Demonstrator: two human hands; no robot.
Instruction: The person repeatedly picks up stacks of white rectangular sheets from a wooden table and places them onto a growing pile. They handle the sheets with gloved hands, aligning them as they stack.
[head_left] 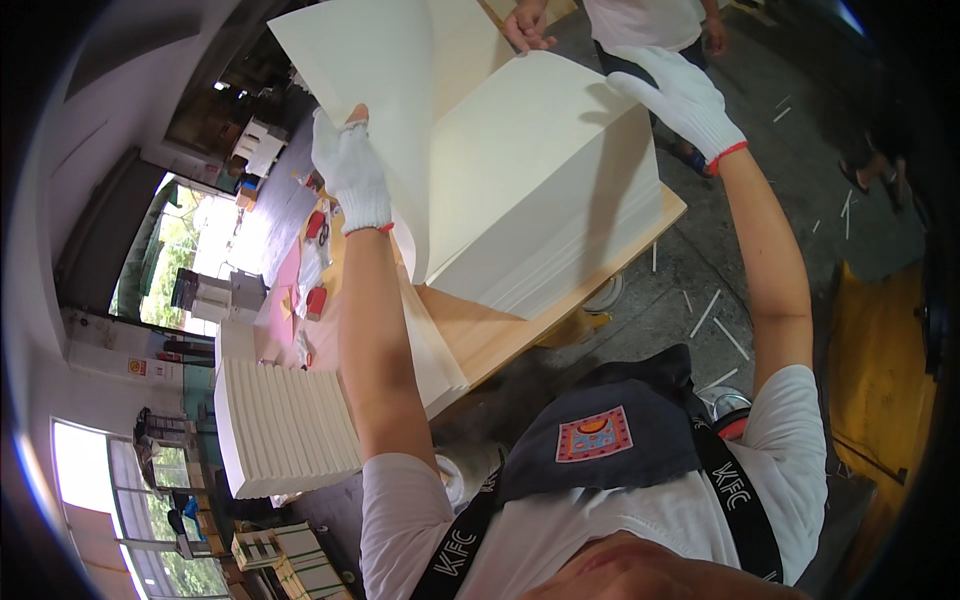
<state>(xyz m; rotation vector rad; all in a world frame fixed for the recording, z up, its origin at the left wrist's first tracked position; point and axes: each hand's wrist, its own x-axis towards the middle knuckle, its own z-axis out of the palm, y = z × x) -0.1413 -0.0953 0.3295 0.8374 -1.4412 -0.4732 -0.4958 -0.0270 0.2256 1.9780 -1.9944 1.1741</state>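
Observation:
A tall stack of large cream paper sheets [545, 195] rests on a wooden table [500, 335]. My left hand [350, 175], in a white glove, grips the edge of a lifted batch of sheets [370, 70] that curls up and to the left. Wearing the same kind of glove, my right hand [680, 95] lies spread on the far right corner of the stack's top sheet.
Another person stands beyond the stack, one hand [527, 27] on its far edge. A second fanned paper stack [285, 425] lies at lower left. Small red objects [316, 300] sit on the table's left part. Strips litter the concrete floor [720, 320].

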